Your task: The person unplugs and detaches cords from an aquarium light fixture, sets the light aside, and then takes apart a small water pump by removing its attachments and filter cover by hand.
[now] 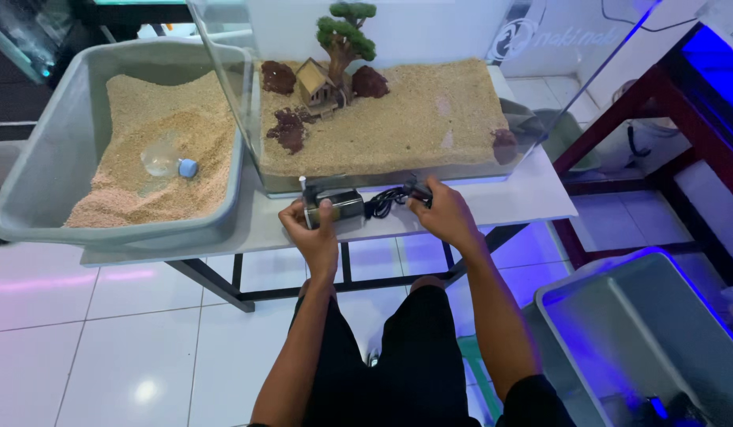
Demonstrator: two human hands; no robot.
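My left hand (313, 233) grips a small grey aquarium pump (339, 207) at the front edge of the white table (525, 198). A thin white tube stands up from the pump's left end. My right hand (443, 215) holds the bundled black cord (390, 200) that runs out of the pump's right side. Both hands are just in front of a glass tank (382, 170) with a sand bed, a miniature wooden house (317, 85), a small model tree (345, 35) and dark rocks.
A grey plastic tub (42, 170) of sand with a half-buried clear bottle (165, 164) sits on the table's left. Another grey tub (619, 316) stands on the tiled floor at lower right. A dark red stand (659, 103) is to the right.
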